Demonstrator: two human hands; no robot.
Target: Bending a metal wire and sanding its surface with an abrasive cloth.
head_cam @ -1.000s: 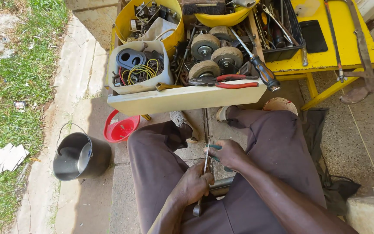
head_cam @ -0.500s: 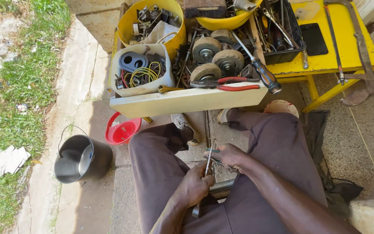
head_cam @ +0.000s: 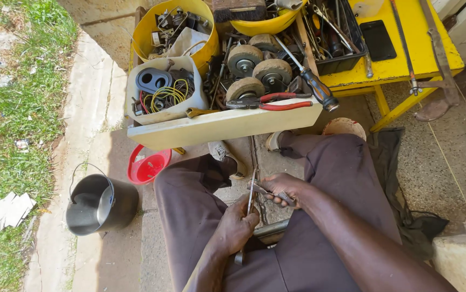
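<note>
I sit with my knees apart in dark trousers. My left hand [head_cam: 235, 227] is closed around a thin metal rod [head_cam: 251, 190] that stands nearly upright between my legs. My right hand [head_cam: 283, 186] is closed on a small metal tool [head_cam: 268, 192] whose tip meets the rod near its top. A metal pipe [head_cam: 270, 231] lies across my lap just under the hands; its ends are hidden by my legs.
A pale wooden tray [head_cam: 222, 125] of grinding wheels, red-handled pliers [head_cam: 276, 103] and a screwdriver stands in front, beside a yellow table [head_cam: 406, 59]. A yellow bucket [head_cam: 176, 30] and white box hold parts. A grey bucket [head_cam: 100, 203] and red bowl [head_cam: 147, 165] sit left, by grass.
The view has tilted slightly, and my hands sit a little lower in it. Both hands keep their hold on the rod and the small tool.
</note>
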